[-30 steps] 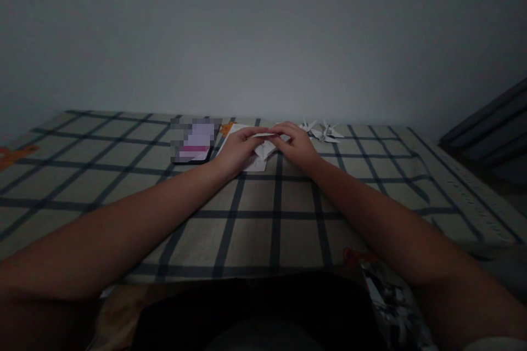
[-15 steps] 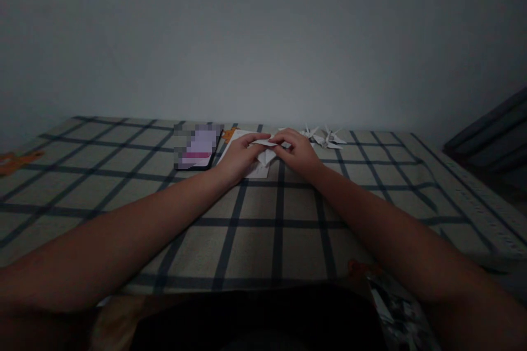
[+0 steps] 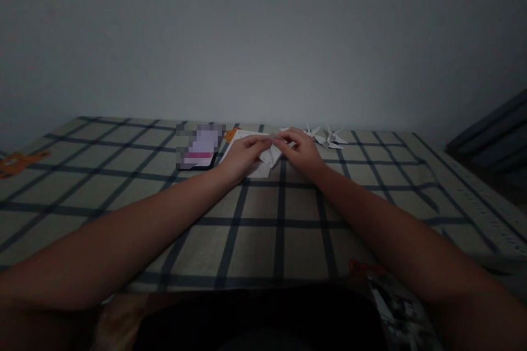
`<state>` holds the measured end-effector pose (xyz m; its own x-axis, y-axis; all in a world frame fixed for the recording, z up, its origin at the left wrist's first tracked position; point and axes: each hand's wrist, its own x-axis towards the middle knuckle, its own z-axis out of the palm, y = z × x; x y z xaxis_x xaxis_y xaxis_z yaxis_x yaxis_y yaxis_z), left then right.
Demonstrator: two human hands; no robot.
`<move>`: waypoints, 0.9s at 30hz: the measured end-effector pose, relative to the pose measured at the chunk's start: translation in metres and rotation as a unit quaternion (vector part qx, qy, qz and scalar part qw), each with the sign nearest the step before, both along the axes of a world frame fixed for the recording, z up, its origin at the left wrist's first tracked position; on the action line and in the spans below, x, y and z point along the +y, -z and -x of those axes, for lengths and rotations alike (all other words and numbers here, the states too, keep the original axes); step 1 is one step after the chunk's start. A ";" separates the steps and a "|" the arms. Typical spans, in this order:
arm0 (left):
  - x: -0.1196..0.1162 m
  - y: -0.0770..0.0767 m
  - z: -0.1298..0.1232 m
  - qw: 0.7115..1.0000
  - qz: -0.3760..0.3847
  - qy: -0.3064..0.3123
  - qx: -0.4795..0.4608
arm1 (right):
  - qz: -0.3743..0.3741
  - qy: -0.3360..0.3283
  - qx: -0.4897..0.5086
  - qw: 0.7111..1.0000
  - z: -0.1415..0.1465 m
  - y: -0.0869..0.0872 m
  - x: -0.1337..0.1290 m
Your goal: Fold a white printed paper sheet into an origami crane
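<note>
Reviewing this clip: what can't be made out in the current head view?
All in the head view:
- Folded paper: its far part, hidden by fingers of the left hand and right hand.
- White sheet: middle, covered by the left hand and folded paper.
- Phone: screen content, pixelated.
- Paper shapes: creases, too small and dim.
- Shiny item: cut off by the bottom edge.

Beyond the right hand there is a plain grey wall. Below this hand is a checked, cloth-covered counter. The light is dim.
</note>
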<state>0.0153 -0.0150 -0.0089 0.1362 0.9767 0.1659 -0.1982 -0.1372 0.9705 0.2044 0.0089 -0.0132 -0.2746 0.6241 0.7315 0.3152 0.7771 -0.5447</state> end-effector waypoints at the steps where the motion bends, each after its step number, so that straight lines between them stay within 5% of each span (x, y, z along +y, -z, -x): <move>1: 0.002 0.002 0.000 1.000 0.007 0.001 -0.016 | 0.014 -0.004 0.005 1.000 0.000 0.000 0.000; 8: 0.003 0.002 -0.001 0.997 0.028 -0.010 -0.065 | 0.182 -0.041 0.028 0.982 -0.002 0.000 -0.004; 15: -0.003 -0.007 -0.002 0.997 -0.033 -0.066 0.019 | 0.163 -0.014 0.075 0.984 -0.003 0.001 0.002; 27: -0.001 -0.005 -0.002 0.997 -0.052 -0.050 0.030 | 0.179 -0.007 0.035 0.983 -0.006 -0.005 0.000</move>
<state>0.0171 -0.0164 -0.0041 0.0518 0.9639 0.2613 -0.1206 -0.2537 0.9597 0.2108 0.0089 -0.0085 -0.2421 0.8416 0.4828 0.2575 0.5355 -0.8043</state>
